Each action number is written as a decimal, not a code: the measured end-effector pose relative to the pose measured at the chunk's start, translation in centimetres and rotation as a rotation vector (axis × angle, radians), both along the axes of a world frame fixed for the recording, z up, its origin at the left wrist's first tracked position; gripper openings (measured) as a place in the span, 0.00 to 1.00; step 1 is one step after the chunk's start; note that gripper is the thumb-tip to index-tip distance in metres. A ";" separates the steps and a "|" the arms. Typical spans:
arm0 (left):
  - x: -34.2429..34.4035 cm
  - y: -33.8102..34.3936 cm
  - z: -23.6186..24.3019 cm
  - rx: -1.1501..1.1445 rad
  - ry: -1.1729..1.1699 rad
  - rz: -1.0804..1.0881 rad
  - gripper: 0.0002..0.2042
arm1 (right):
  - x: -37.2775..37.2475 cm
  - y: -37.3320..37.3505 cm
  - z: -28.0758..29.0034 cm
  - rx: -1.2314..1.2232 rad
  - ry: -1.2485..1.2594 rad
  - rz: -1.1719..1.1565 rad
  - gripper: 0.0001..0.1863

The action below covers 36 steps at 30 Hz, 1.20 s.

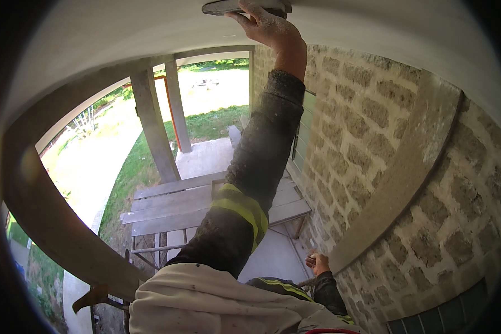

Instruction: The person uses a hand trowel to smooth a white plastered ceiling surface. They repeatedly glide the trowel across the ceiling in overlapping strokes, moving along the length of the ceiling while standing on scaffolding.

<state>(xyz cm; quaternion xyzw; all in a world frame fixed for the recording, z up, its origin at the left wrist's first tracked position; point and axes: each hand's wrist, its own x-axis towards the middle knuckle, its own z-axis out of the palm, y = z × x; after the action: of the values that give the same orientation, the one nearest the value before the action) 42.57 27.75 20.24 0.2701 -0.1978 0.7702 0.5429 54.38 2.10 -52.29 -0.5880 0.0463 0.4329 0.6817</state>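
Observation:
My left hand (273, 28) is raised overhead at the far end of the stretched-out arm, its fingers closed on a flat grey trowel (222, 7). The trowel's face lies up at the pale, smooth ceiling (367, 25), at the top edge of the picture; its handle is hidden by the hand. Low on the right, my right hand (318, 263) hangs beside the stone wall (367, 117), fingers curled in. Whatever those fingers hold, if anything, is too small to make out.
Grey scaffold planks (172, 209) on a metal frame stand below and ahead. Concrete posts (152, 122) and a curved beam (44, 222) edge the left side. A smooth sloping band (423, 133) crosses the stone wall. A rusty metal bracket (92, 298) juts in at lower left.

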 end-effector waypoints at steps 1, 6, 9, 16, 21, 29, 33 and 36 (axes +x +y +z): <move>0.3 0.1 -0.1 0.017 0.024 -0.200 0.33 | 0.0 0.0 0.0 -0.005 0.020 0.011 0.23; 2.5 0.8 -0.2 0.090 -0.019 -0.389 0.32 | 0.2 -0.7 -0.3 0.032 0.018 -0.031 0.24; 4.6 0.4 0.0 0.107 -0.161 -0.004 0.35 | 0.3 -1.4 -1.0 0.025 0.030 -0.049 0.24; 6.2 2.0 -0.4 0.088 0.068 -0.541 0.32 | 0.4 -1.8 -2.1 -0.005 0.008 -0.101 0.25; 7.2 2.7 0.0 0.146 -0.154 -0.068 0.32 | 0.3 -1.4 -2.1 -0.006 0.033 -0.028 0.26; 3.2 3.0 -0.1 0.044 0.097 -0.453 0.34 | 0.4 -1.5 -2.3 0.015 0.047 -0.052 0.26; 2.0 3.9 0.5 0.067 -0.165 0.109 0.32 | 0.1 -1.5 -2.4 -0.021 0.049 -0.041 0.26; 1.4 5.6 0.1 0.035 -0.054 -0.095 0.32 | 0.1 -1.5 -2.3 -0.023 0.032 -0.022 0.26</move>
<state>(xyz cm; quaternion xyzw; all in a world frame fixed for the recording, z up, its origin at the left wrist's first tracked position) 43.97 33.33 20.38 0.2493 -0.2385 0.7469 0.5685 54.45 0.60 -54.56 -0.5881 0.0685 0.4344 0.6788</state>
